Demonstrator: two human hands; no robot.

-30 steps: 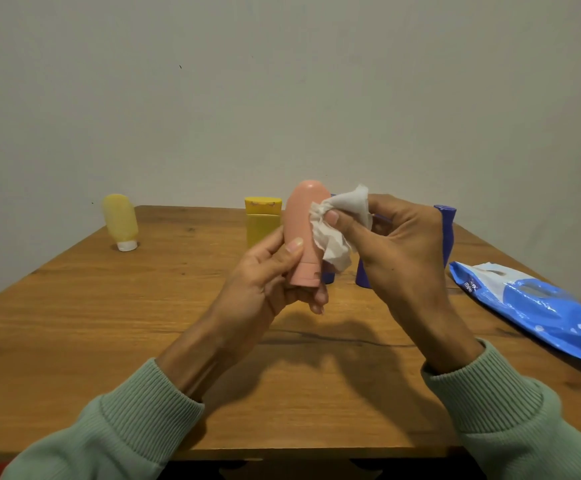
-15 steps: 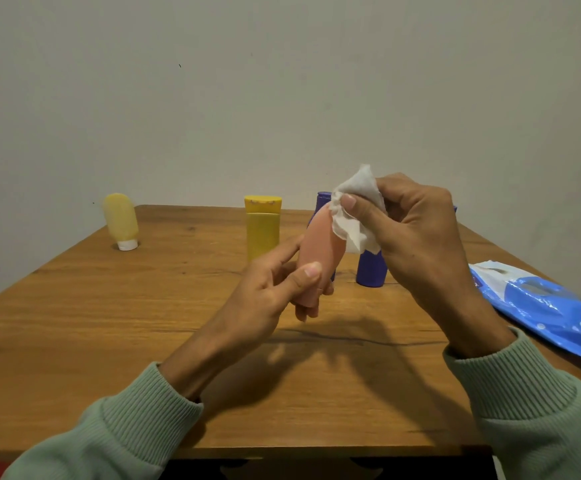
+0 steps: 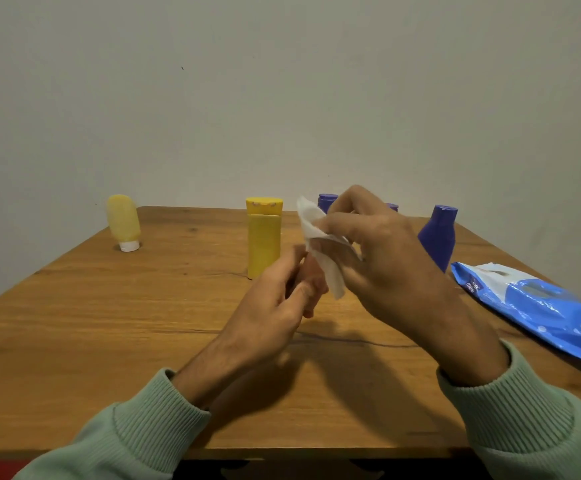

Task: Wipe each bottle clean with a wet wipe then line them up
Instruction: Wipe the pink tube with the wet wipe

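Over the middle of the wooden table [image 3: 109, 323], my left hand [image 3: 278, 303] grips the pink bottle [image 3: 312, 270], which is almost wholly hidden behind my fingers and the wipe. My right hand [image 3: 386, 258] pinches a white wet wipe [image 3: 316, 237] and holds it against the bottle's upper part. Behind my hands a yellow bottle [image 3: 264, 237] stands upright. A pale yellow tube [image 3: 123, 221] stands on its white cap at the far left. A purple bottle [image 3: 438, 233] stands at the right, and two more purple caps [image 3: 327, 200] peek out behind my right hand.
A blue wet-wipe pack [image 3: 541, 306] lies flat near the table's right edge, its flap lifted. A plain wall rises right behind the table's far edge. Bare wood stretches along the left and front of the table.
The pink bottle has tipped away and dropped lower, so it is now hidden behind my hands. My right hand has slid the wipe down over it.
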